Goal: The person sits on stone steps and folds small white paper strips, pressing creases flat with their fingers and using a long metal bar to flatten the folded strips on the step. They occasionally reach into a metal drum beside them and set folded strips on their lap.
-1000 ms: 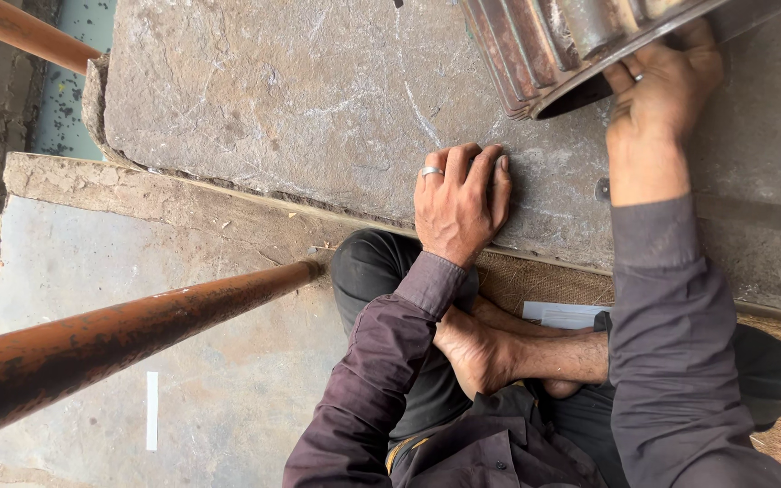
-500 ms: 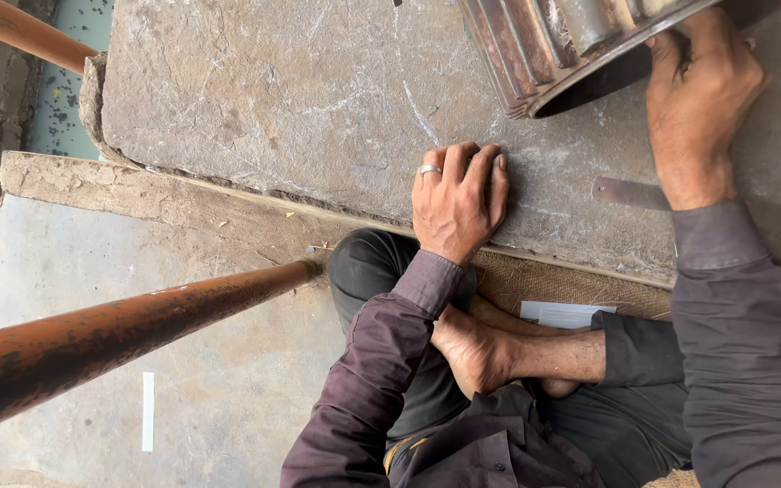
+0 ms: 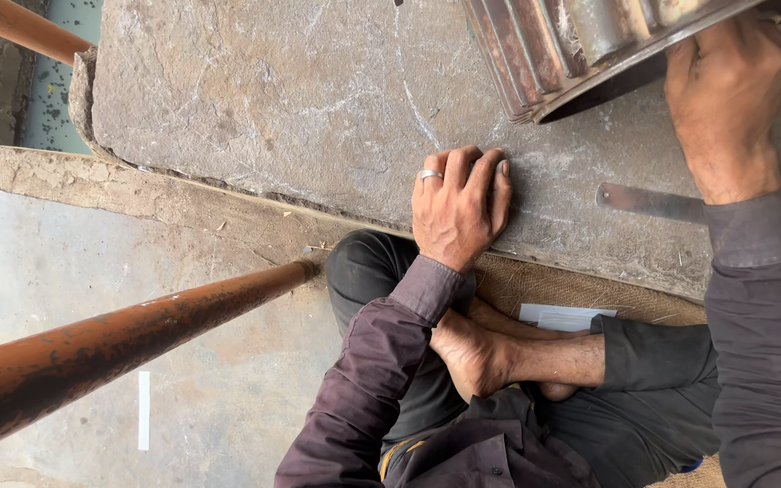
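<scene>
Head view: left hand [image 3: 459, 210] rests on the stone slab [image 3: 273, 99], fingers curled, pinching nothing; right hand [image 3: 725, 86] grips the ribbed metal piece [image 3: 580, 45]; a ruler [image 3: 648, 202] lies nearby.

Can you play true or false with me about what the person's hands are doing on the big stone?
1. The left hand lies on the stone slab. True.
2. The left hand wears a ring. True.
3. The right hand holds a paintbrush. False: it grips the edge of a ribbed metal piece.
4. A flat metal strip lies on the slab near the right wrist. True.
5. The rusty pipe rests in the left hand. False: it is apart from both hands.
6. The person is wearing shoes. False: a bare foot shows.
</scene>
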Available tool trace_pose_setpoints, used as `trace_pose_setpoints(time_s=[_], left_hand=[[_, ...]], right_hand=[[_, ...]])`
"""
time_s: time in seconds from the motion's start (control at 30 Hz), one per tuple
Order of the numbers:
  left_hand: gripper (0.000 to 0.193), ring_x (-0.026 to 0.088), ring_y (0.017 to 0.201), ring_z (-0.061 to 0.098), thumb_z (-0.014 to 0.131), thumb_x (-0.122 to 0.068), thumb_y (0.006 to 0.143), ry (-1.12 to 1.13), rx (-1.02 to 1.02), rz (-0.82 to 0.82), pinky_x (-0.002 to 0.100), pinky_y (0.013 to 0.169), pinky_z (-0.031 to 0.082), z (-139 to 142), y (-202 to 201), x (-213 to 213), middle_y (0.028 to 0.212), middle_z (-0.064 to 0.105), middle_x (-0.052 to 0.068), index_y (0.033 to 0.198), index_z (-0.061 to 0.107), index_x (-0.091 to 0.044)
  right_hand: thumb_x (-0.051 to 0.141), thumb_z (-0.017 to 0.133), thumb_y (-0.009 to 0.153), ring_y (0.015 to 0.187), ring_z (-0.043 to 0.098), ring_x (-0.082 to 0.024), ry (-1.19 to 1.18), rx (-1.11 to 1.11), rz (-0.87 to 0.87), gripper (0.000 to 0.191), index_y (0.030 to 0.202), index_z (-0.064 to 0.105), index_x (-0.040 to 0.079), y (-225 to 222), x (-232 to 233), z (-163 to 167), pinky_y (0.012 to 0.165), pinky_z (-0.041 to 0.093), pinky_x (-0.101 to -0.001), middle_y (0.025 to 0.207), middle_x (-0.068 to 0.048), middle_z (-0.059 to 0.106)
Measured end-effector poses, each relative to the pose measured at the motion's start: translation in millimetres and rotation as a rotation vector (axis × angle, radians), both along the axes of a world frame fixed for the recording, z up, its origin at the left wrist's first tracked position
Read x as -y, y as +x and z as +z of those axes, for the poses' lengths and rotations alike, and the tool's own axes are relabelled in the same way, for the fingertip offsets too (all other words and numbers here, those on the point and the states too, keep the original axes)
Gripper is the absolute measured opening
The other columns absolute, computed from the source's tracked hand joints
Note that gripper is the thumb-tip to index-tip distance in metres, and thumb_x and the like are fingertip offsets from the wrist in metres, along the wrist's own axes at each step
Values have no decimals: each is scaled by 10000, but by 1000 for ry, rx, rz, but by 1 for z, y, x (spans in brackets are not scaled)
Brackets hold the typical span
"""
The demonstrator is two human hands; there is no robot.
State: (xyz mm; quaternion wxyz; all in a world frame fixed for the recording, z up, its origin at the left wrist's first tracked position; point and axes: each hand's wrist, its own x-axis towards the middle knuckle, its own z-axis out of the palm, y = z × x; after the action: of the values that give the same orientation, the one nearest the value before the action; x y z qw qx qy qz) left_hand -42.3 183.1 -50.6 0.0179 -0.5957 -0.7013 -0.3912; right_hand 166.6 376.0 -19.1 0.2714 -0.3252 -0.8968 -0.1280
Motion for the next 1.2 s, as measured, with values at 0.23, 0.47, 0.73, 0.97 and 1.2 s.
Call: trace_pose_setpoints(time_s=[0.23,0.47,0.73,0.97,1.2], left_hand=[[185,259,1056,608,687,-234,1002,-13,5,7,395,899,512,0,2,0,1109,636,55,1144,721,-121],[181,258,1052,606,686,-238,1006,-16,-5,8,397,899,510,-1,3,0,1110,633,56,1141,721,-123],[168,257,1055,602,687,-230,1009,-8,5,4,393,888,508,1,1,1,1104,631,44,1139,714,-127],[165,258,1041,605,688,-231,997,-14,5,4,396,880,507,3,3,1,1106,636,49,1125,718,-131],[159,259,1034,605,687,-234,998,-24,4,10,395,874,507,2,5,0,1098,636,46,1122,720,-139]], right_hand=[[-130,566,947,707,666,-224,49,31,-32,111,997,615,-44,-5,-1,-7,691,554,-325,774,-105,590],[-117,581,991,744,684,-220,23,-29,-10,101,1005,635,-34,-16,-8,-6,742,594,-338,796,-97,607],[331,552,1250,1479,444,-338,-157,-20,-28,356,1283,651,-9,-14,49,-19,1242,347,-500,1322,-198,758],[613,360,1207,1628,220,-333,-354,90,-120,693,1491,541,7,-9,47,-27,1240,227,-602,1513,-193,689],[703,234,1139,1608,208,-334,-412,89,-105,879,1567,423,-41,-17,45,-27,1222,173,-607,1553,-194,627]])
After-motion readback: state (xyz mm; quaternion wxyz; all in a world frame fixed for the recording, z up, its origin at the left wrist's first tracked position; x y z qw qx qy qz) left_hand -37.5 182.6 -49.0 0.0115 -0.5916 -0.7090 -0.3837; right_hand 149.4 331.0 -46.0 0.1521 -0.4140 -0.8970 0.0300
